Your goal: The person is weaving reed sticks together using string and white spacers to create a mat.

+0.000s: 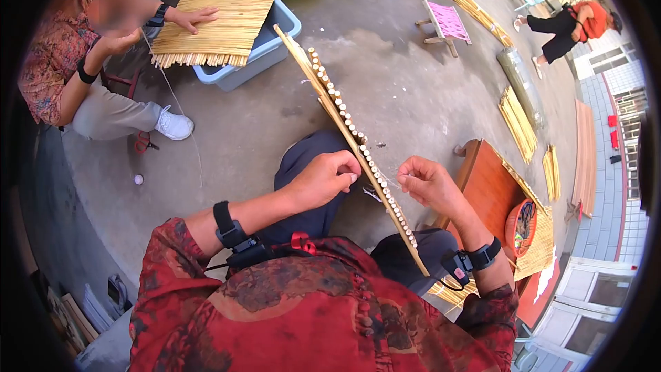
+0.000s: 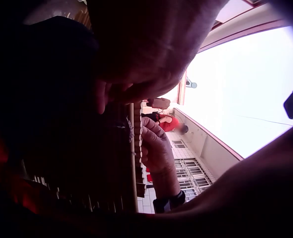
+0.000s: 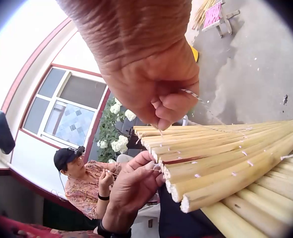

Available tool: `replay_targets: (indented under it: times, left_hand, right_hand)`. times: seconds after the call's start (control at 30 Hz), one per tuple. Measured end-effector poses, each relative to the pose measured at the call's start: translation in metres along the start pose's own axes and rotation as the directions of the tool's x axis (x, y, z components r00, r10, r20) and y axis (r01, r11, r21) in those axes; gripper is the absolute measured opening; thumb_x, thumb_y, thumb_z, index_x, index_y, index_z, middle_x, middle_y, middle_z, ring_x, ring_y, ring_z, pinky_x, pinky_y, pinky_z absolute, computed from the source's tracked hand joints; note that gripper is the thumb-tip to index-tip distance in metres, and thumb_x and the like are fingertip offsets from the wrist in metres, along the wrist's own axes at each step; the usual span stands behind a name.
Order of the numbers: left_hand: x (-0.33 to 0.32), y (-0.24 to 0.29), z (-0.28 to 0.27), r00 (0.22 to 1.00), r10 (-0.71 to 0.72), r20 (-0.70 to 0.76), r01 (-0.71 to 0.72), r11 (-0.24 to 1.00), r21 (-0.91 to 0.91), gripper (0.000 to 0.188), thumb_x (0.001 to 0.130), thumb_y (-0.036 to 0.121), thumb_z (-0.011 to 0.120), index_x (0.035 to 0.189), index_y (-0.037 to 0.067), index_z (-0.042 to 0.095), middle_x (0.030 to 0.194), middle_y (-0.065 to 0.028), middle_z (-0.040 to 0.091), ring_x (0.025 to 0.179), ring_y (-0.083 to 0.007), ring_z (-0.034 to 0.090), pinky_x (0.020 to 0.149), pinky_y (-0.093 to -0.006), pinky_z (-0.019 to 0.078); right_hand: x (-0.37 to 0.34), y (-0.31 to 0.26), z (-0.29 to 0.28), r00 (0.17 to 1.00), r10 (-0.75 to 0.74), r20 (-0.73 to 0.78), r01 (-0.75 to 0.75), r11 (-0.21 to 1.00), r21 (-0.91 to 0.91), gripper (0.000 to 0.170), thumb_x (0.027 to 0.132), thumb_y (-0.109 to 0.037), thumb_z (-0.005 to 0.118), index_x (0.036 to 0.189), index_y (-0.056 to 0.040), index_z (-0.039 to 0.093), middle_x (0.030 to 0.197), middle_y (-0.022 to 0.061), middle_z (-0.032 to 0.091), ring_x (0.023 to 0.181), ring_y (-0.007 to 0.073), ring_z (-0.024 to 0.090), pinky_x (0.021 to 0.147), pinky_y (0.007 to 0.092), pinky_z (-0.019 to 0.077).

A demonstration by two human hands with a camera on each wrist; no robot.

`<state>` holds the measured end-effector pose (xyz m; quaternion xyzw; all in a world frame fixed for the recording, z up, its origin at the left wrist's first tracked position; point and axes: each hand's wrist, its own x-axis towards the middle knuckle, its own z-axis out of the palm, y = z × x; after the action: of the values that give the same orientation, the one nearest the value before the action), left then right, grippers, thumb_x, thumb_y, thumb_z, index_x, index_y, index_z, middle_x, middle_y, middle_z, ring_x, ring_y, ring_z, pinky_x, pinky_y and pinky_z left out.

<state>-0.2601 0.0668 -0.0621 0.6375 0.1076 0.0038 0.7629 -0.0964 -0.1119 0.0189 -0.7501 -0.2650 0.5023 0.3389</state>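
A mat of pale reed stalks (image 3: pixel 221 163) stands on its edge between my knees. In the head view its cut ends show as a slanting row of reed ends (image 1: pixel 368 158). My right hand (image 1: pixel 430 182) is on the right of that row, fingers curled around a thin white string (image 3: pixel 202 100) that runs from the fist to the stalks. My left hand (image 1: pixel 323 180) is on the other side, and in the right wrist view the left hand (image 3: pixel 129 186) pinches string at the stalk ends. Small string stitches (image 3: pixel 197 175) dot the reeds. Dark shadow hides most of my left hand in the left wrist view.
At left, another seated person (image 1: pixel 69 76) rests a hand on a reed mat (image 1: pixel 213 14) over a blue tub (image 1: pixel 237 72). Basins stand behind. A pink-topped stool (image 1: pixel 446 22) and reed bundles (image 1: pixel 516 124) lie rightward. Beside my right arm, a wooden table (image 1: pixel 485 186) holds an orange basket (image 1: pixel 521 227).
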Motion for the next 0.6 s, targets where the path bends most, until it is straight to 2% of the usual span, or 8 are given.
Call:
replay_targets:
  times: [0.13, 0.2, 0.33, 0.4, 0.43, 0.5, 0.57, 0.6]
  left_hand:
    - [-0.002, 0.006, 0.016, 0.964, -0.205, 0.167, 0.229, 0.964, -0.137, 0.022, 0.087, 0.006, 0.056, 0.108, -0.002, 0.056, 0.103, -0.0091, 0.062, 0.087, -0.0135, 0.059, 0.069, -0.028, 0.0508]
    - [-0.001, -0.002, 0.022, 0.963, -0.196, 0.185, 0.206, 0.978, -0.035, 0.023, 0.088, 0.007, 0.056, 0.11, -0.002, 0.056, 0.105, -0.0091, 0.062, 0.093, -0.0155, 0.059, 0.071, -0.0287, 0.0517]
    - [0.003, 0.014, 0.018, 0.96, -0.216, 0.177, 0.248, 0.951, -0.185, 0.026, 0.088, 0.006, 0.056, 0.114, 0.001, 0.056, 0.103, -0.0076, 0.062, 0.094, -0.0162, 0.059, 0.074, -0.0293, 0.0513]
    - [0.004, 0.026, 0.013, 0.918, -0.294, 0.265, 0.232, 0.942, 0.242, 0.02, 0.087, 0.006, 0.055, 0.106, 0.002, 0.06, 0.095, -0.0069, 0.064, 0.087, -0.0174, 0.061, 0.071, -0.0301, 0.0505]
    - [0.004, 0.03, 0.012, 0.945, 0.259, 0.197, -0.324, 0.806, 0.495, 0.015, 0.085, 0.005, 0.057, 0.099, 0.003, 0.061, 0.09, -0.0089, 0.062, 0.083, -0.0217, 0.061, 0.068, -0.0328, 0.0486]
    - [0.012, 0.049, 0.005, 0.851, 0.525, -0.012, -0.39, 0.648, 0.654, 0.017, 0.082, 0.004, 0.059, 0.1, 0.005, 0.06, 0.088, -0.0101, 0.06, 0.082, -0.0265, 0.06, 0.068, -0.0351, 0.0471]
    - [0.029, 0.078, -0.006, 0.603, 0.785, 0.142, -0.559, 0.288, 0.777, 0.022, 0.08, 0.004, 0.062, 0.102, 0.007, 0.06, 0.101, -0.0085, 0.059, 0.094, -0.0282, 0.058, 0.088, -0.0441, 0.0422]
    - [0.038, 0.077, -0.005, 0.603, 0.786, 0.137, -0.559, 0.293, 0.776, 0.022, 0.08, 0.004, 0.062, 0.102, 0.007, 0.06, 0.101, -0.0085, 0.059, 0.094, -0.0282, 0.058, 0.088, -0.0441, 0.0422]
  right_hand:
    - [-0.008, -0.006, 0.003, 0.977, -0.208, -0.051, 0.189, 0.948, -0.258, 0.011, 0.09, -0.012, 0.064, 0.094, -0.0031, 0.059, 0.072, -0.0002, 0.057, 0.064, 0.0069, 0.053, 0.054, 0.0239, 0.0421]
    - [-0.01, -0.01, 0.004, 0.951, -0.306, -0.045, 0.266, 0.884, -0.385, 0.011, 0.089, -0.011, 0.065, 0.094, -0.0016, 0.06, 0.071, 0.0009, 0.056, 0.065, 0.0092, 0.054, 0.057, 0.026, 0.0436]
    - [-0.008, -0.008, -0.013, 0.883, -0.461, -0.087, 0.31, 0.712, -0.63, 0.01, 0.088, -0.008, 0.065, 0.091, 0.0008, 0.062, 0.075, 0.0057, 0.057, 0.07, 0.0138, 0.055, 0.064, 0.0282, 0.0449]
    - [-0.008, -0.008, -0.015, 0.873, -0.473, -0.116, 0.286, 0.691, -0.663, 0.009, 0.088, -0.008, 0.064, 0.09, 0.001, 0.062, 0.078, 0.007, 0.058, 0.071, 0.0144, 0.055, 0.064, 0.028, 0.0449]
    - [-0.009, -0.008, -0.014, 0.862, -0.473, -0.18, 0.287, 0.75, -0.596, 0.009, 0.087, -0.008, 0.064, 0.09, 0.0004, 0.063, 0.079, 0.0109, 0.06, 0.072, 0.0205, 0.057, 0.066, 0.0303, 0.0459]
    - [-0.005, -0.005, -0.014, 0.847, -0.475, -0.239, 0.299, 0.797, -0.524, 0.01, 0.086, -0.008, 0.065, 0.091, -0.0002, 0.063, 0.08, 0.0148, 0.061, 0.073, 0.0267, 0.06, 0.067, 0.0326, 0.047]
    - [-0.005, 0.011, -0.013, 0.894, -0.373, -0.248, 0.293, 0.905, -0.307, 0.01, 0.086, -0.008, 0.065, 0.091, 0.0, 0.063, 0.081, 0.0145, 0.062, 0.073, 0.0269, 0.06, 0.068, 0.0321, 0.047]
    - [-0.007, 0.011, -0.012, 0.896, -0.37, -0.246, 0.288, 0.906, -0.31, 0.01, 0.086, -0.008, 0.065, 0.091, 0.0, 0.063, 0.081, 0.0145, 0.062, 0.073, 0.0269, 0.06, 0.068, 0.0321, 0.047]
